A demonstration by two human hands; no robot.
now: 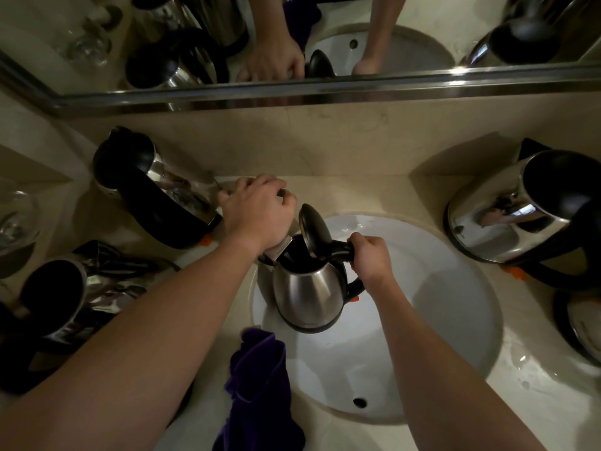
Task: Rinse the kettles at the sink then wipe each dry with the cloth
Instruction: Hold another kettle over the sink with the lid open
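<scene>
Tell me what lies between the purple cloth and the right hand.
In the head view, the open-lidded kettle stands between the cloth and the right hand, which grips its handle.

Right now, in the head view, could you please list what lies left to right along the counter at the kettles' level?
Glass → tipped kettle → left hand → held kettle → right hand → right kettle.

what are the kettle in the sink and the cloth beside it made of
Kettle: looks like brushed stainless steel, dull grey sheen; its handle and open lid look like black plastic. Cloth: dark purple, soft folds, probably microfibre or terry.
</scene>
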